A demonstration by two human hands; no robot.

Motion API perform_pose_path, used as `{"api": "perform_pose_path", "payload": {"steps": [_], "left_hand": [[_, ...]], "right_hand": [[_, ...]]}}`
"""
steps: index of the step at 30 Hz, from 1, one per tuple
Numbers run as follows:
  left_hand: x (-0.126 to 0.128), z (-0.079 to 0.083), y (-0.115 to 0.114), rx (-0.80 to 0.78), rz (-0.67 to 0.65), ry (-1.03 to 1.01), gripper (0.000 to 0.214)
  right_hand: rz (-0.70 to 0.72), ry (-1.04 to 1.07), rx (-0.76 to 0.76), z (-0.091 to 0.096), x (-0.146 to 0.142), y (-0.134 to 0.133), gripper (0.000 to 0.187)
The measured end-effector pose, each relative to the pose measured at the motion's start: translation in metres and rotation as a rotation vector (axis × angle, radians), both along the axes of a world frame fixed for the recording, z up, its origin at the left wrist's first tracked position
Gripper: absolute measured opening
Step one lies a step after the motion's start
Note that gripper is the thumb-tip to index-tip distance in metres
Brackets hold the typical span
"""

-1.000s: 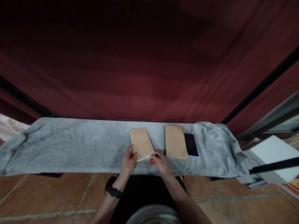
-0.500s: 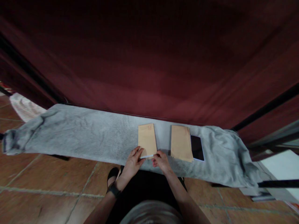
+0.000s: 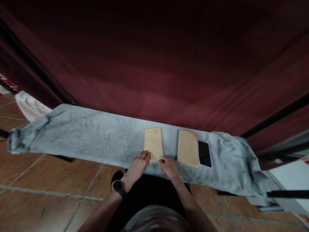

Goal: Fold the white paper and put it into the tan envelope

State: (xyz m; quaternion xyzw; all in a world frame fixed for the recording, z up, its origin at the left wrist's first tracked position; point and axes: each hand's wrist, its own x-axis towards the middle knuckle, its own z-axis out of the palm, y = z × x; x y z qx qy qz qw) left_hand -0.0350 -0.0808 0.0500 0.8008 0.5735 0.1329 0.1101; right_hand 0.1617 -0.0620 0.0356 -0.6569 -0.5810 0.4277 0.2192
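Observation:
A tan envelope (image 3: 153,142) lies on the grey cloth (image 3: 91,135) covering a long low bench. My left hand (image 3: 137,166) rests flat beside the envelope's near left corner, fingers stretched out and touching its edge. My right hand (image 3: 168,166) pinches the near right corner, where a thin white edge shows. A second tan envelope (image 3: 187,148) lies to the right, and a dark phone (image 3: 204,153) lies right beside it.
A dark red curtain (image 3: 154,64) hangs behind the bench. The floor (image 3: 48,196) is terracotta tile. A white board (image 3: 289,175) and a dark bar lie at the far right. A striped cloth (image 3: 29,106) lies on the floor at far left.
The envelope has turned from tilted to straight. My left hand went from pinching its corner to lying flat beside it. The view has shifted left.

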Motion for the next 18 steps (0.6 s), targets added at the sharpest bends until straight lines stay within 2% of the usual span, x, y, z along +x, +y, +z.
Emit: {"api": "perform_pose_path", "payload": {"steps": [7,13,15,18], "left_hand": [[0.0,0.009,-0.002,0.005,-0.05,0.101,0.05],[-0.005,0.007,-0.003,0.021,-0.076,0.171,0.041],[-0.007,0.004,-0.004,0.034,-0.075,0.144,0.039],[-0.01,0.002,-0.002,0.058,-0.069,0.085,0.036]], "right_hand": [[0.068,-0.217,0.03,0.01,-0.002,-0.003,0.027],[0.097,-0.378,0.051,0.018,0.007,-0.008,0.021],[0.085,-0.439,0.128,0.02,0.013,-0.008,0.019],[0.113,-0.464,0.403,0.019,0.018,-0.004,0.022]]}}
